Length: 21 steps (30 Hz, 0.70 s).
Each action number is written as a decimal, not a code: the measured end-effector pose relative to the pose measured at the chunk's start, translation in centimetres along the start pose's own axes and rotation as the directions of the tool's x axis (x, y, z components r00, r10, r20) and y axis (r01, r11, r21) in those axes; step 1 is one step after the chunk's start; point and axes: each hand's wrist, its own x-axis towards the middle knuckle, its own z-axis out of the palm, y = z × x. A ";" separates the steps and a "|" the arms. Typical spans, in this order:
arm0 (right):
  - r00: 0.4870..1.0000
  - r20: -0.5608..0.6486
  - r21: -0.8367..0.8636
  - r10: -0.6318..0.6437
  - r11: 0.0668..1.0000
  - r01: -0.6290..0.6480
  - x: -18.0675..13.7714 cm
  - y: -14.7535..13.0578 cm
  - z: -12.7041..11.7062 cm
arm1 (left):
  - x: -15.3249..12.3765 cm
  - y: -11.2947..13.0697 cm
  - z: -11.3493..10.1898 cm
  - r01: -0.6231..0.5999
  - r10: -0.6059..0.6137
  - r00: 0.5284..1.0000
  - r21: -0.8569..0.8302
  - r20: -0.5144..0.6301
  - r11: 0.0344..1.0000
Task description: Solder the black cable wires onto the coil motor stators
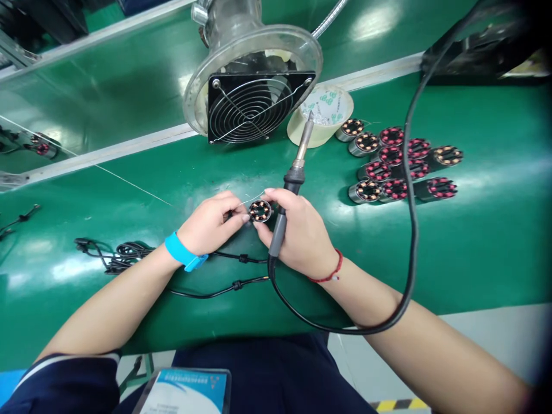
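Observation:
My right hand (pixel 299 233) is closed round a soldering iron (pixel 295 178) lying across the palm, its tip up and away from me. The thumb and a fingertip of that hand also touch the sides of a small round motor stator (pixel 260 211) with copper windings, its open face up. My left hand (pixel 213 221) is pinched at the stator's left side, its fingertips at the rim. Between those fingers is a thin solder wire (pixel 252 199), whose free end passes over the stator's far edge. The inner fingers of both hands are partly hidden.
A fume extractor with a fan grille (pixel 249 118) hangs over the bench. Behind the iron tip stands a tape roll (pixel 302 135). Several stators (pixel 394 190) stand at the right. The iron's black cord (pixel 414 230) loops over my right forearm. Black cables (pixel 129 253) lie at the left.

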 end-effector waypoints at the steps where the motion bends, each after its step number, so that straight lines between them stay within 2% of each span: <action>1: 1.000 0.003 0.017 0.010 1.000 -0.010 0.0 0.1 0.1 | -0.1 -0.1 0.0 -0.044 0.045 0.999 0.039 -0.005 0.998; 3: 0.997 0.041 0.058 0.059 0.996 -0.061 0.0 0.3 0.3 | -0.2 -0.5 0.1 -0.141 0.143 0.990 0.139 -0.003 0.980; 6: 0.976 0.161 0.080 0.148 0.984 -0.162 0.1 0.5 0.4 | -0.5 -1.0 0.1 -0.233 0.245 0.970 0.338 0.007 0.912; 9: 0.954 0.250 0.076 0.169 0.978 -0.193 0.1 0.6 0.2 | -0.5 -1.2 0.2 -0.233 0.287 0.957 0.455 -0.051 0.859; 11: 0.953 0.265 0.092 0.145 0.980 -0.175 0.1 0.7 0.1 | -0.5 -1.1 0.1 -0.189 0.272 0.953 0.435 -0.137 0.880; 14: 0.971 0.222 0.137 0.095 0.982 -0.127 0.1 0.9 0.0 | -0.6 -0.6 0.0 -0.122 0.221 0.936 0.336 -0.275 0.934; 16: 0.986 0.155 0.172 0.059 0.981 -0.086 0.0 0.9 0.0 | -0.7 0.0 0.0 -0.145 0.232 0.926 0.286 -0.299 0.947; 21: 0.999 0.033 0.171 -0.019 0.985 0.013 -0.1 0.5 -0.1 | -1.3 0.9 0.5 -0.286 0.346 0.927 0.322 -0.145 0.902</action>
